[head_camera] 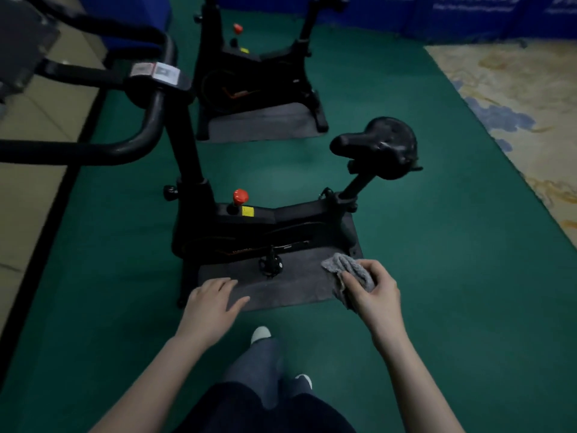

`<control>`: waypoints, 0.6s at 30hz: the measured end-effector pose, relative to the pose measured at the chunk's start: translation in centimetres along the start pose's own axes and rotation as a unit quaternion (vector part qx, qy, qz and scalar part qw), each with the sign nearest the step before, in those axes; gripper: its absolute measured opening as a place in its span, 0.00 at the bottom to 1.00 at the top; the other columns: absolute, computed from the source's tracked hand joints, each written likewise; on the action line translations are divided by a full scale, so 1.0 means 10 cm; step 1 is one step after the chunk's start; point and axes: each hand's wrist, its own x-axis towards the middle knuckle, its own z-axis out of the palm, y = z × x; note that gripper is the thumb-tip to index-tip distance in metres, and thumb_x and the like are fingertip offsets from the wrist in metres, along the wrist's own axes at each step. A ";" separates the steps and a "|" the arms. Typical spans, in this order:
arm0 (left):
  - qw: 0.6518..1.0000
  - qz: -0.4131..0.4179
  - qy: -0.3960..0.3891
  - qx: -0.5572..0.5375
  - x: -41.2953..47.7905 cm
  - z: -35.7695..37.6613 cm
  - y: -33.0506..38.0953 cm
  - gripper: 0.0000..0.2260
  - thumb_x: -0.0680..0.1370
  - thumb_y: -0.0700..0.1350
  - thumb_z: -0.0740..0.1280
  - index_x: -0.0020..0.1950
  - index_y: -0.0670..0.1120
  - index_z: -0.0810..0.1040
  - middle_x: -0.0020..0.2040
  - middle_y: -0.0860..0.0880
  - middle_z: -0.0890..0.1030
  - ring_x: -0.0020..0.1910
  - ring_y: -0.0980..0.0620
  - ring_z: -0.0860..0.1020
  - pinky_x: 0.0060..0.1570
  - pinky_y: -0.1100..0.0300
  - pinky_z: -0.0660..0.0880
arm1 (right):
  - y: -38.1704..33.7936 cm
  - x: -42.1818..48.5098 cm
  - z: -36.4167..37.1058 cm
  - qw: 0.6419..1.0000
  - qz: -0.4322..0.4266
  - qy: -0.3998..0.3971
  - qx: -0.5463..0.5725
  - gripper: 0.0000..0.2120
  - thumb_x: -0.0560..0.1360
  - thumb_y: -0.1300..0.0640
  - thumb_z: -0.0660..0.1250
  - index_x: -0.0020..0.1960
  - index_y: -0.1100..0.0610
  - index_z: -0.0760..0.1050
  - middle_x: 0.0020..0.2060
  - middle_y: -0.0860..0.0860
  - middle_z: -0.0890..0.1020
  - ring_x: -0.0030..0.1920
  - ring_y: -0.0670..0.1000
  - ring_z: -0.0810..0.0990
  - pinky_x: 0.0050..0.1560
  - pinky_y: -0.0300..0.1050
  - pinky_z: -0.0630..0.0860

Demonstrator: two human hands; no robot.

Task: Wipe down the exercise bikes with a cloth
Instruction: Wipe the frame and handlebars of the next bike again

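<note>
Right hand grasps a grey cloth near the exercise bike; left hand is released, fingers extended.

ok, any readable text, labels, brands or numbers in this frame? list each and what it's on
Nothing here is legible.
blue banners: white lettering, too blurred to read.
handlebar label: print too small and blurred.
yellow sticker: no readable marks.
orange marking on the near bike: blurred, unreadable.
</note>
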 end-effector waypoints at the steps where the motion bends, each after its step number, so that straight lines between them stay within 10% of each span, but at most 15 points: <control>1: 1.000 -0.016 0.004 -0.006 0.00 -0.01 -0.02 0.27 0.80 0.62 0.51 0.75 0.49 0.62 0.74 0.52 0.64 0.73 0.53 0.60 0.71 0.56 0.57 | -0.03 0.08 0.06 1.000 -0.008 -0.019 -0.005 0.05 0.71 0.59 0.71 0.45 0.52 0.77 0.38 0.47 0.83 0.40 0.48 0.80 0.46 0.54 0.79; 18: 0.977 -0.162 0.081 -0.115 0.67 -0.39 -0.47 0.28 0.80 0.63 0.49 0.76 0.50 0.59 0.75 0.54 0.62 0.73 0.55 0.59 0.71 0.57 0.56 | -0.82 1.31 1.05 0.978 -0.116 -0.174 -0.008 0.06 0.72 0.58 0.71 0.44 0.49 0.77 0.37 0.45 0.83 0.38 0.45 0.80 0.40 0.50 0.78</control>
